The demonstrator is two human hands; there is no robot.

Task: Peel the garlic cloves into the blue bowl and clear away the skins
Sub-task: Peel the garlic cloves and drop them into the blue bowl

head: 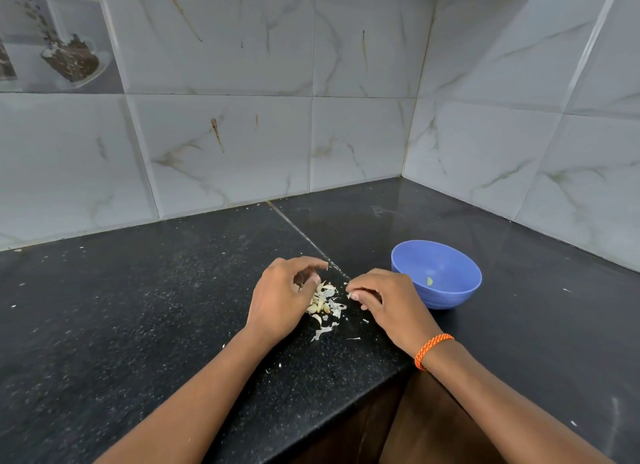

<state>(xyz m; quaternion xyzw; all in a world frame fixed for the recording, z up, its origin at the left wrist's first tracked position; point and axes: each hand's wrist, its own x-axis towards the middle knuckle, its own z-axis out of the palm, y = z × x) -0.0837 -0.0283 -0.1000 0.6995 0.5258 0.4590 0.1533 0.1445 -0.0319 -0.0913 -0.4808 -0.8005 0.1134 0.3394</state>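
- While both forearms reach in from the bottom edge, the two hands sit on either side of a small garlic pile (pixel 323 302) on the black speckled tabletop (pixel 138 325).
- Left hand (pixel 282 299): fingers curled over the left edge of the pile, thumb and forefinger arched above it. Cannot tell whether it is pinching a clove or just hovering; fingertips are partly hidden.
- Right hand (pixel 388 302): fingers curled inward, fingertips pinching a small pale bit of garlic (pixel 353 294) just right of the pile. Too small to say if it is clove or skin.
- Pile: a mix of yellowish cloves and white papery skins (pixel 322 332), with loose flakes trailing toward the tabletop's front edge.
- Blue bowl (pixel 450 290): upright on the tabletop, just right of and behind the right hand, near the wall corner. One small pale-green piece (pixel 429 281) lies inside near the bottom.
- Orange braided band (pixel 432 349) on the right wrist.
- White specks scattered across the tabletop, left and right.
- A seam line (pixel 304 236) in the tabletop runs diagonally from the back wall down to the gap between the hands.
- Grey marble-pattern wall tiles (pixel 225 144) behind and to the right; one printed decorative tile (pixel 59 37) at top left.
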